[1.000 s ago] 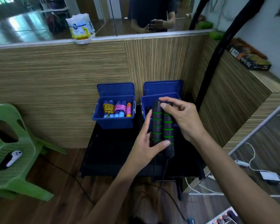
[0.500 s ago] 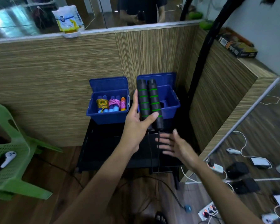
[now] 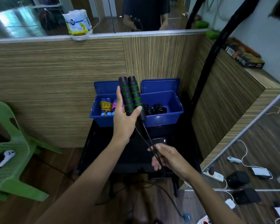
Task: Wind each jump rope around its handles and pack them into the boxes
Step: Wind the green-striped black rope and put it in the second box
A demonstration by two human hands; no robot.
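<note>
Head: left hand [image 3: 124, 120] grips handles [image 3: 131, 96]; right hand [image 3: 166, 156] pinches cord [image 3: 149, 141].

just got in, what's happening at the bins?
A person is packing jump ropes. The left hand holds a pair of black handles with green rings upright together, while the right hand pinches the black cord hanging below them, not yet wound. The left blue box holds wound colourful ropes; the right blue box holds black ones.

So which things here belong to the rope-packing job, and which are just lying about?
Job:
black-and-green handles, gripped by left hand
black cord, pinched by right hand
left blue box
right blue box

Lying about:
green chair
white controller
wipes pack
power strip
</note>
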